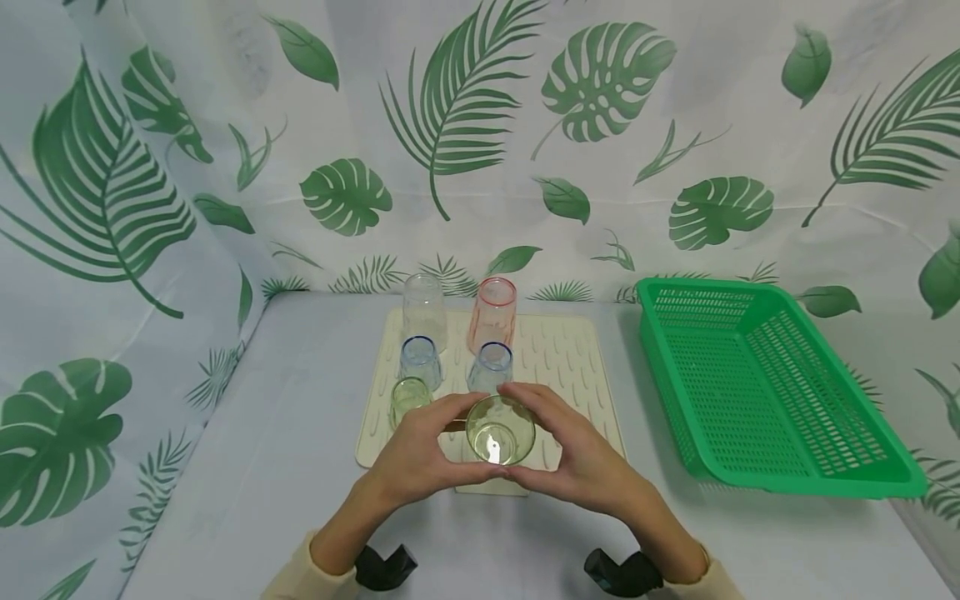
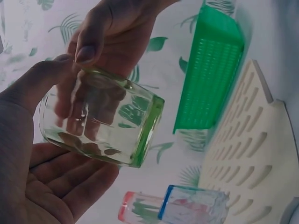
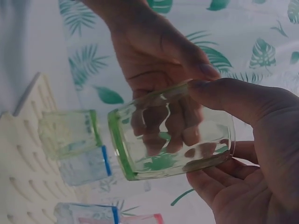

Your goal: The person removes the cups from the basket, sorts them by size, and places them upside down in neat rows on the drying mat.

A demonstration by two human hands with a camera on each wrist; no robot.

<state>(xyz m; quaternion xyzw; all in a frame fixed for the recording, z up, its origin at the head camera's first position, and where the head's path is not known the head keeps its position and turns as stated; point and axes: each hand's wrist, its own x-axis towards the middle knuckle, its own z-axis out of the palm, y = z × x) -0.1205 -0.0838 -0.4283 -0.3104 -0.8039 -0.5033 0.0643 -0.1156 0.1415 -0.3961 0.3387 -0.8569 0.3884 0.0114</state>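
Note:
A green-tinted drinking glass (image 1: 501,442) is held upright above the front of a cream drying mat (image 1: 562,350). My left hand (image 1: 420,457) grips its left side and my right hand (image 1: 583,460) its right side, with thumbs meeting at the near side and fingers curved round the far side. In the left wrist view, the thick green base of the held glass (image 2: 100,119) points down toward the mat. Nearest the left hand on the mat is a small green glass (image 1: 409,398). Behind the hands stand two blue-edged glasses, one left (image 1: 420,362) and one right (image 1: 491,367).
At the back of the mat stand a tall clear glass (image 1: 424,312) and a tall pink-edged glass (image 1: 492,317). A green plastic basket (image 1: 663,392) sits to the right on the pale table (image 1: 292,417). A leaf-patterned curtain (image 1: 480,233) rises behind and at the left.

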